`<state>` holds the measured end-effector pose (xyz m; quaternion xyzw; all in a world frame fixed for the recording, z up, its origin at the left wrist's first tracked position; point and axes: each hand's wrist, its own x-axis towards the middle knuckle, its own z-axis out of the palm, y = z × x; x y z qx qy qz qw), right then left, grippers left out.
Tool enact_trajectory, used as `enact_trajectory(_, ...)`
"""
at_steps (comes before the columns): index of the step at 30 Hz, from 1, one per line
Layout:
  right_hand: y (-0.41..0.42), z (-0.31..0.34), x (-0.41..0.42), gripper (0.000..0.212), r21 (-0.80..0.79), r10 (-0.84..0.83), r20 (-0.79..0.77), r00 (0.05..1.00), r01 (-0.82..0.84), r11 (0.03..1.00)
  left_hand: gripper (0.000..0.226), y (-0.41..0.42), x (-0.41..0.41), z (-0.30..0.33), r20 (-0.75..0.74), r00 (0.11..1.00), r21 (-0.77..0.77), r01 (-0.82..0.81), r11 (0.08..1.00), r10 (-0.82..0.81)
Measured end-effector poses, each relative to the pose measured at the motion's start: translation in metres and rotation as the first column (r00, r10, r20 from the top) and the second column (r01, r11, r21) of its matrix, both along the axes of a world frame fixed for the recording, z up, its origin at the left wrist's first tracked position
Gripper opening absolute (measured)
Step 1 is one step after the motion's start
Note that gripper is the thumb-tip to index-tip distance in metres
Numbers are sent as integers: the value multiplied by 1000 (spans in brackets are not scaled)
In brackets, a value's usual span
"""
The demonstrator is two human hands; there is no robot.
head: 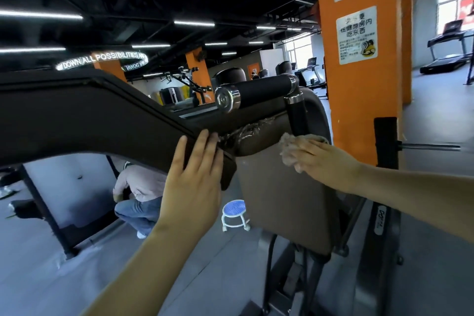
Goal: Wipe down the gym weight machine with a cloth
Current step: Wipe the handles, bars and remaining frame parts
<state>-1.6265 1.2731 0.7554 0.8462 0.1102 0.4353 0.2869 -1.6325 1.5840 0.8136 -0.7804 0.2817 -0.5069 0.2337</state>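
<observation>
The gym weight machine fills the middle of the head view: a dark brown padded arm [84,120] slants in from the left, a brown back pad [282,195] stands below it, and a black handle [264,91] with chrome ends sits on top. My left hand [195,182] lies flat with straight fingers against the lower end of the padded arm. My right hand [318,156] presses a crumpled beige cloth [288,150] against the top right of the back pad, just under the handle's black post.
An orange pillar [364,100] with white signs stands right behind the machine. A person [141,195] crouches on the grey floor at left. A small blue-topped stool [234,214] stands beyond the pad. Treadmills [446,49] line the far right by the windows.
</observation>
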Motion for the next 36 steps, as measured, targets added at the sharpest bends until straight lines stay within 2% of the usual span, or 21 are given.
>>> enact_trajectory(2,12,7,-2,36,54,58,123,991,-65,996,64,18,3,3,1,1000,-11,19,1000,-19)
enact_trajectory(4,35,30,-2,41,206,233,36,972,-235,950,65,29,4,6,18,1000,28,12,1000,-13)
enact_trajectory(6,66,50,2,39,361,344,38,938,-334,871,65,33,5,7,36,999,62,8,998,-10)
enact_trajectory(8,108,61,6,36,511,409,150,900,-425,748,65,35,5,8,55,998,85,-15,996,11)
enact_trajectory(11,169,69,6,44,645,569,290,769,-597,478,65,37,4,6,101,992,120,-92,988,80)
enact_trajectory(13,190,65,10,46,664,593,309,744,-615,425,64,38,5,6,100,992,118,-94,989,82)
enact_trajectory(15,187,61,19,48,670,536,262,802,-551,498,66,38,7,5,88,993,109,-90,990,80)
enact_trajectory(17,167,55,33,52,680,320,199,926,-366,636,66,38,8,5,79,994,92,-76,993,69)
enact_trajectory(18,157,55,37,55,722,184,177,967,-255,643,65,38,9,6,69,996,80,-59,995,53)
enact_trajectory(20,149,57,40,56,829,22,163,986,-149,539,63,36,9,6,39,998,67,-50,997,47)
enact_trajectory(22,165,60,37,49,874,60,177,982,-184,450,61,34,7,6,17,998,67,-53,996,52)
enact_trajectory(23,175,58,34,49,874,101,184,978,-210,438,60,33,6,6,10,999,67,-53,996,53)
enact_trajectory(25,184,52,30,51,849,133,192,972,-232,475,60,32,5,5,-17,999,65,-36,997,38)
enact_trajectory(27,172,52,37,53,855,65,141,988,-155,495,60,32,5,5,-19,999,66,-43,997,44)
enact_trajectory(28,164,55,43,53,875,18,112,994,-107,472,61,31,1,7,-23,998,63,-50,997,52)
enact_trajectory(31,150,79,59,51,960,-14,23,1000,-18,279,65,29,-6,7,-23,997,48,-74,996,75)
enact_trajectory(33,140,97,71,49,975,-63,-47,997,59,214,65,26,-9,6,-93,990,58,-100,993,106)
enact_trajectory(36,120,117,82,60,980,-74,-191,979,195,47,66,23,-11,6,-134,985,18,-108,994,110)
